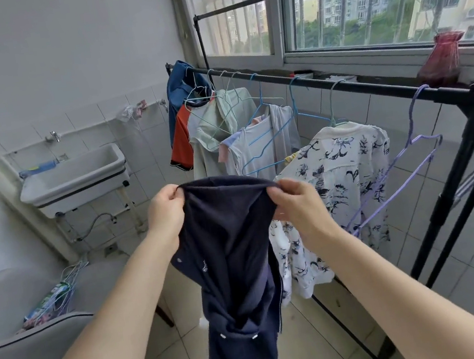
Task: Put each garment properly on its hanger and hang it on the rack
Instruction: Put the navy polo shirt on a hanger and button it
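I hold a dark navy garment (229, 242) up in front of me. My left hand (165, 211) pinches its top edge on the left and my right hand (298, 204) grips the top edge on the right, so the cloth hangs down between my arms. Behind it runs the black rack (385, 88). An empty purple hanger (416, 149) hangs near the rack's right end. To its left hang a white floral shirt (340, 182), a pale grey shirt (258, 148), a light green shirt (220, 120) and a blue and orange garment (181, 110), each on a hanger.
A grey armchair (22, 334) at the left carries spare hangers (67, 284) and a printed cloth. A white sink (75, 178) stands against the tiled wall. A red vase (442, 59) sits on the windowsill. Tiled floor lies below the rack.
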{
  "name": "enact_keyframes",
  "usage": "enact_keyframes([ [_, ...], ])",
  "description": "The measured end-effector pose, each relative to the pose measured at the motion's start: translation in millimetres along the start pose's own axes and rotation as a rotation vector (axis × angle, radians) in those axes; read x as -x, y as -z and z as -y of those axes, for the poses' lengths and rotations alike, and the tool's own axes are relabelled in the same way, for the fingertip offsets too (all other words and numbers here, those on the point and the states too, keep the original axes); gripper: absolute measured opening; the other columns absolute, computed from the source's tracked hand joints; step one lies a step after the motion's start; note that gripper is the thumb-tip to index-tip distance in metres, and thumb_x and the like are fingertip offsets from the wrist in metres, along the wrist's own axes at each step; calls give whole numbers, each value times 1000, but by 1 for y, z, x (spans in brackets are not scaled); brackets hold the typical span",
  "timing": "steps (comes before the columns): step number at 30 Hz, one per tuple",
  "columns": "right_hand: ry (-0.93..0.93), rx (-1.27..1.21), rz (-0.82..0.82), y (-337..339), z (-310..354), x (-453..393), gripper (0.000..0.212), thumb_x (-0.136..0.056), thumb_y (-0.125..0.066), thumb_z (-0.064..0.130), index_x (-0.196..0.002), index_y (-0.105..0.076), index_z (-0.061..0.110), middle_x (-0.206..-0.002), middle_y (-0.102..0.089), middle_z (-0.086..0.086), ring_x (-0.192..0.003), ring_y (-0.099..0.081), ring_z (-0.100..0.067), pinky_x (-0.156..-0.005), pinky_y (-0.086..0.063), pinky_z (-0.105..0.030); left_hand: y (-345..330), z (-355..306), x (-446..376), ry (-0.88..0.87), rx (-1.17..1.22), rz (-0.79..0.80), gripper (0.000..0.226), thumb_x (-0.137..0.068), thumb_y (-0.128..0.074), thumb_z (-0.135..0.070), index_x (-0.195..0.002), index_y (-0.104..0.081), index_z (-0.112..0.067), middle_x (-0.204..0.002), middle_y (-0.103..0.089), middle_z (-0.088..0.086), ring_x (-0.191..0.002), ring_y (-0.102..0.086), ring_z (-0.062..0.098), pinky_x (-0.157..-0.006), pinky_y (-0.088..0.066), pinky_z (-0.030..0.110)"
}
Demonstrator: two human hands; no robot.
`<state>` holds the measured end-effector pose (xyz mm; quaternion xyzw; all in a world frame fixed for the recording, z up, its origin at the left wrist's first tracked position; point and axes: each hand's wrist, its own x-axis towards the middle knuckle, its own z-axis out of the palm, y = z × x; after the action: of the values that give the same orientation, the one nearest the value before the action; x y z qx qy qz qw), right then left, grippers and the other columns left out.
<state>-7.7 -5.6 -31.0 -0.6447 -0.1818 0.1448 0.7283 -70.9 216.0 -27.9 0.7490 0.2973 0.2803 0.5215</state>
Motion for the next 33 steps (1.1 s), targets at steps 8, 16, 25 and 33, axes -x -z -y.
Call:
enact_keyframes([
  [8, -125, -79, 53, -18, 10, -9, 16, -101, -48, 12, -100, -59, 0, -86, -58, -17, -64, -66, -27, -53, -56, -34, -15, 1, 47, -359, -126, 26, 13, -94, -60, -33, -95, -63, -20, -97, -61, -1, -83, -54, 7, -73, -42, 20],
  [16, -57, -46, 8, -10, 18, -21, 16, -99, -53, 15, -91, -60, 4, -83, -55, -13, -75, -56, -25, -59, -47, -32, -25, 16, 65, -133, 49, 424, 16, -97, -58, -11, -99, -73, -12, -95, -74, 0, -88, -67, 8, -84, -52, 23],
  [25, 139, 853, -7, 27, -7, -32, 13, -94, -61, 22, -94, -64, 10, -86, -59, -2, -81, -51, -19, -69, -34, -28, -31, -22, 49, 64, 411, 323, 21, -102, -49, -17, -97, -68, -7, -96, -71, 7, -89, -65, 17, -81, -52, 26],
  [33, 306, 1067, 213, 3, -24, 9, 28, -87, -69, 38, -80, -53, 15, -83, -49, 4, -77, -49, -20, -68, -45, -36, -44, -39, 53, 80, 446, 380, 25, -103, -47, -21, -90, -64, -10, -84, -69, 5, -78, -65, 15, -70, -54, 25],
])
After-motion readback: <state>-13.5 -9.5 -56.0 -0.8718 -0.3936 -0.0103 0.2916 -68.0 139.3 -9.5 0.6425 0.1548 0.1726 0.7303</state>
